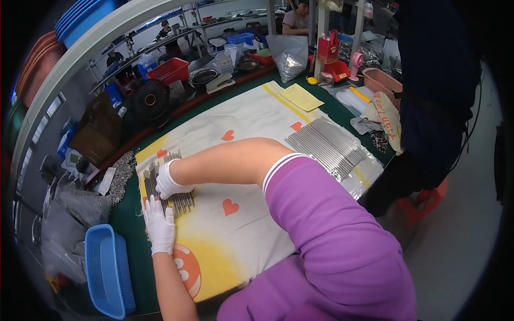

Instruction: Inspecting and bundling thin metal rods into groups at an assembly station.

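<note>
Thin grey metal rods lie side by side in a bunch on the left end of a white and yellow cloth with orange hearts. My right hand, in a white glove, reaches across from the right and rests on top of these rods. Its fingers point down and are mostly hidden, so a grip cannot be made out. At the near left edge of the bunch lies my left hand, also gloved in white. Its fingers stretch toward the rods, with bare fingertips showing.
A second row of rods lies on clear plastic at the cloth's right. Beyond it is a yellow paper. A blue basket stands near left, beside a heap of small metal pieces. A dark-clothed person stands at right.
</note>
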